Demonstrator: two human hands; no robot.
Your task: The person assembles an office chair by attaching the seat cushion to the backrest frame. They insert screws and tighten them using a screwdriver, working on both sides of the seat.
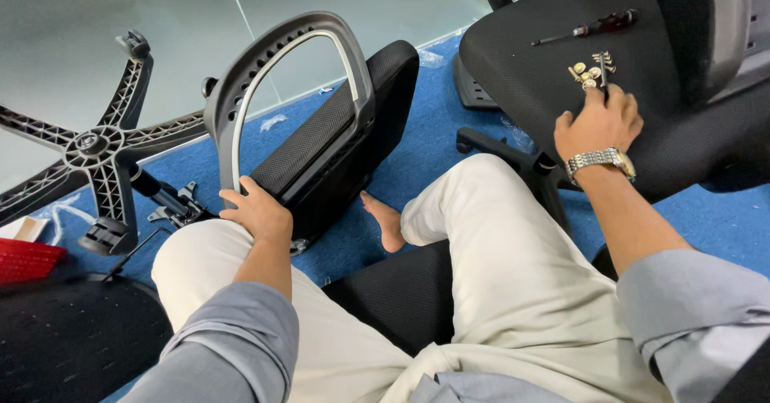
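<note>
- The left hand (255, 210), at lower left of centre, has its fingers curled shut around the lower end of a grey plastic arched chair-back frame (277, 54), thumb lying along the rim.
- That frame stands upright against a black mesh backrest panel (337, 142) on the blue carpet floor (433, 138).
- The right hand (600, 122), at upper right, rests knuckles-up on a black fabric chair seat (529, 58); its fingers are bent loosely and pinch a thin dark tool (603, 78), whose tip touches a small heap of brass-coloured screws and washers (592, 71).
- A silver metal wristwatch (600, 161) sits on the right wrist.
- Just above the heap lies a dark-handled screwdriver (589, 28) on the same seat.
- At far left, a black five-armed chair base (92, 142) lies tipped up, a caster (108, 236) showing beneath it.
- A red plastic box (24, 260) is at the left edge.
</note>
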